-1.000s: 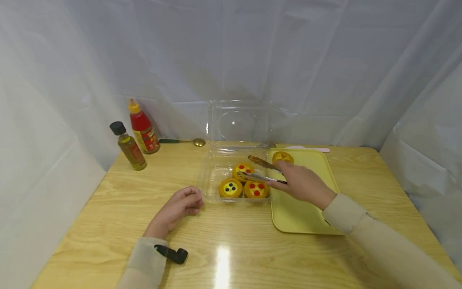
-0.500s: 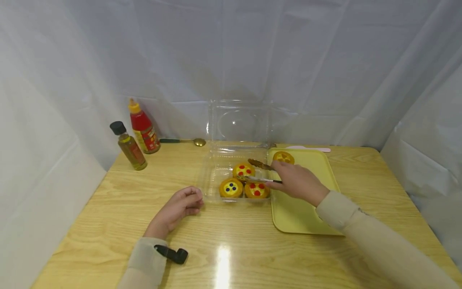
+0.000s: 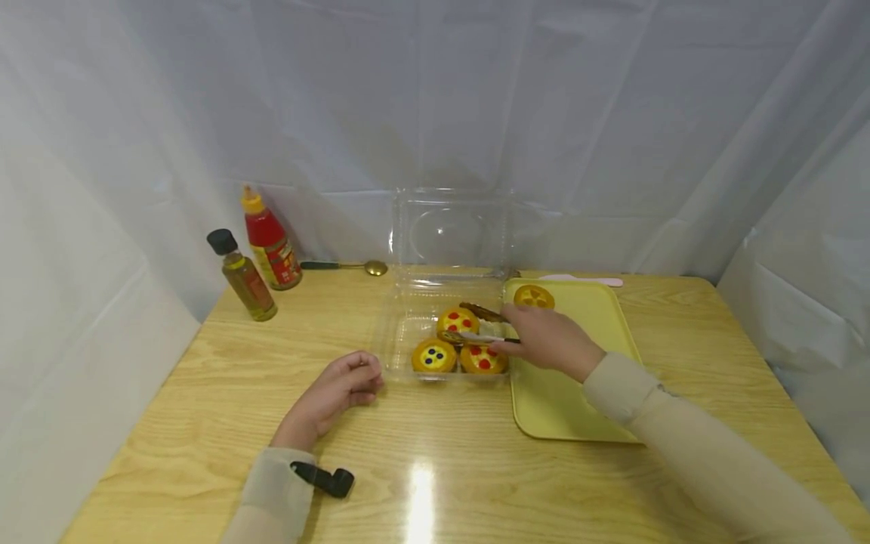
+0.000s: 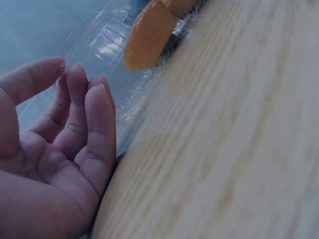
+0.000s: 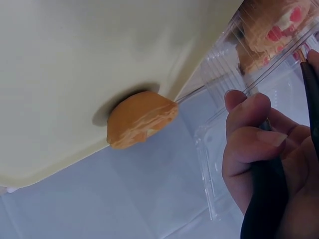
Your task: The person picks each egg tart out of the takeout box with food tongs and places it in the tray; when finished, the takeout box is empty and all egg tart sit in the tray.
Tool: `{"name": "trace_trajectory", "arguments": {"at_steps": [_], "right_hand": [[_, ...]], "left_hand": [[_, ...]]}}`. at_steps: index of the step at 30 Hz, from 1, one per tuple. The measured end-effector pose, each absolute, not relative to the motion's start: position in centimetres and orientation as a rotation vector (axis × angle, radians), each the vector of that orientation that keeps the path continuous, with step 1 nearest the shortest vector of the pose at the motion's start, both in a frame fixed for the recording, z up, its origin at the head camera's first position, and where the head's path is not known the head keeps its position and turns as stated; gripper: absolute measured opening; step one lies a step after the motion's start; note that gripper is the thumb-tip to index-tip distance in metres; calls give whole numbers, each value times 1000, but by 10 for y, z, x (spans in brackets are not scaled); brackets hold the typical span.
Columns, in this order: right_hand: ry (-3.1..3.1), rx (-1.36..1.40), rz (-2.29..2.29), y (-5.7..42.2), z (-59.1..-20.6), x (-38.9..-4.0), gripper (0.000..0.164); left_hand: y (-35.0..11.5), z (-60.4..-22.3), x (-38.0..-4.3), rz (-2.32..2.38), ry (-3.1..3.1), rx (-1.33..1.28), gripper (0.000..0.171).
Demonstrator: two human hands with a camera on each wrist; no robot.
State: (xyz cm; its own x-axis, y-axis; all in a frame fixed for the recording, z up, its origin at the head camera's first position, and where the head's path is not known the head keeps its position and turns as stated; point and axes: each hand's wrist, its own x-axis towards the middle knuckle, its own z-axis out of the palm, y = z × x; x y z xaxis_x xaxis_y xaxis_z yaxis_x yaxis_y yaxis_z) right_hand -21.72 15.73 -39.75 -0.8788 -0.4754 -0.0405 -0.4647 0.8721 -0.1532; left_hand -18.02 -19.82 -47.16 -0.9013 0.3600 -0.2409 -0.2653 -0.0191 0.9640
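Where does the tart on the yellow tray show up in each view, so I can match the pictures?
Head: right of centre, at the far left corner of the yellow tray; the tart is beside the right hand.
Left wrist: not in it.
Right wrist: just left of centre, near the tray's edge.
Shared landmark: the clear container, mid-picture in head, upper left in left wrist, at the right in right wrist.

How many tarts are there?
4. In the box: a blue-dotted tart front left, a red-dotted tart front right, another red-dotted tart behind. The last tart is on the tray, far left corner. Tongs partly cover both red-dotted ones; no others show.
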Motion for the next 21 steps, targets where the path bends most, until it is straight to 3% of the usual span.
{"name": "trace_trajectory", "arguments": {"at_steps": [4, 10, 21], "right_hand": [[2969, -755, -176, 154, -398, -218, 63], [2998, -793, -179, 154, -399, -216, 49], [3047, -833, -327, 162, -404, -213, 38]], "left_hand": [[-198, -472, -180, 1972, 1839, 108, 10], [-198, -472, -181, 1977, 1836, 102, 11], [-198, -472, -180, 1974, 1837, 100, 13]]}}
